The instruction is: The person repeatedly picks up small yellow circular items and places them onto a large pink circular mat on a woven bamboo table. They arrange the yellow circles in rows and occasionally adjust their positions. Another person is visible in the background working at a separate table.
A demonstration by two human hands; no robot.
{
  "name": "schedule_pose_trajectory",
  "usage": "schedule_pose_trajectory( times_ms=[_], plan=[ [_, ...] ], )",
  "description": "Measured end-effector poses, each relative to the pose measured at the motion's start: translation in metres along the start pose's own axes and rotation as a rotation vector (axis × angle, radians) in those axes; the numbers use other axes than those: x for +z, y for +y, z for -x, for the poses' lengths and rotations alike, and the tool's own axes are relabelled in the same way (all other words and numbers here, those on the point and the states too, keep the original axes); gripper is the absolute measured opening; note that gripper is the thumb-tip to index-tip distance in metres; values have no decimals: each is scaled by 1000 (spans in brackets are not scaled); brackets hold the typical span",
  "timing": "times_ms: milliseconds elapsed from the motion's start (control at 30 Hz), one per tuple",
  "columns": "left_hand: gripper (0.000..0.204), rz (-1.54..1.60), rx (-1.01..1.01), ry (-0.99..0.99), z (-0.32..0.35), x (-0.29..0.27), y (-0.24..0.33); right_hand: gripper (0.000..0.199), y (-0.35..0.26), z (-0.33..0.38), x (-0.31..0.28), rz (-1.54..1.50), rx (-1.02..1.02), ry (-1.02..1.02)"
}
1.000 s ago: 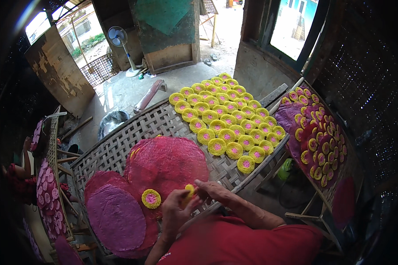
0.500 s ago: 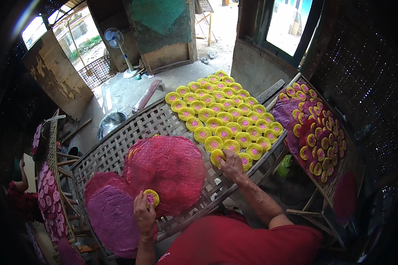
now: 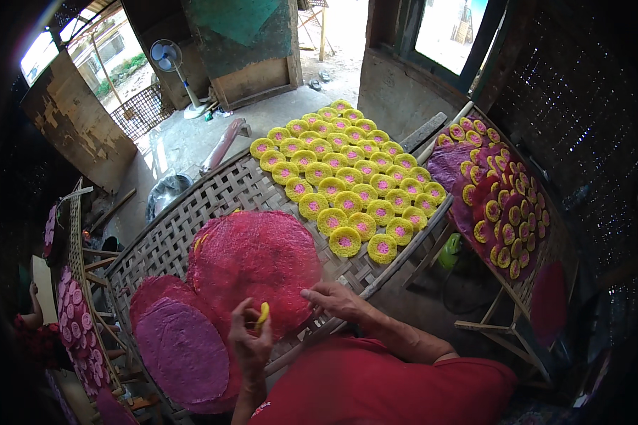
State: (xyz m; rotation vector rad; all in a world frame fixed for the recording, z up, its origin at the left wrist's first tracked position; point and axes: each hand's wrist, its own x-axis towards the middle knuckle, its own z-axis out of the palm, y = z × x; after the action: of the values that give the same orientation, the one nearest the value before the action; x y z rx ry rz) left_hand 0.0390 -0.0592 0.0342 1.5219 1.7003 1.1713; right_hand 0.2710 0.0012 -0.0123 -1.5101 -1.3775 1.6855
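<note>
Left hand (image 3: 250, 345) pinching yellow piece (image 3: 263, 312); right hand (image 3: 339, 299) beside

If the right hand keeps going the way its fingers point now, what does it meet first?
The right hand points left, fingertips already at the edge of the large red round sheet. Going on, it would likely slide over that sheet toward the left hand.

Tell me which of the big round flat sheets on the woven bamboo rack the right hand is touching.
The right hand rests on the large red round sheet, the topmost one, nearest the yellow discs; the purple round sheet lies lower left, untouched.
</note>
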Motion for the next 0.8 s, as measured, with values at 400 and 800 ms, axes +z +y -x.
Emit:
schedule_pose_trajectory(
  times_ms=[400, 800],
  plan=[
    [77, -472, 319, -400, -5, 41, -21, 37, 44, -1, -66, 239, -55, 494],
    [27, -309, 406, -204, -3, 48, -39, 37, 41, 13, -62, 850, -385, 938]
  ],
)
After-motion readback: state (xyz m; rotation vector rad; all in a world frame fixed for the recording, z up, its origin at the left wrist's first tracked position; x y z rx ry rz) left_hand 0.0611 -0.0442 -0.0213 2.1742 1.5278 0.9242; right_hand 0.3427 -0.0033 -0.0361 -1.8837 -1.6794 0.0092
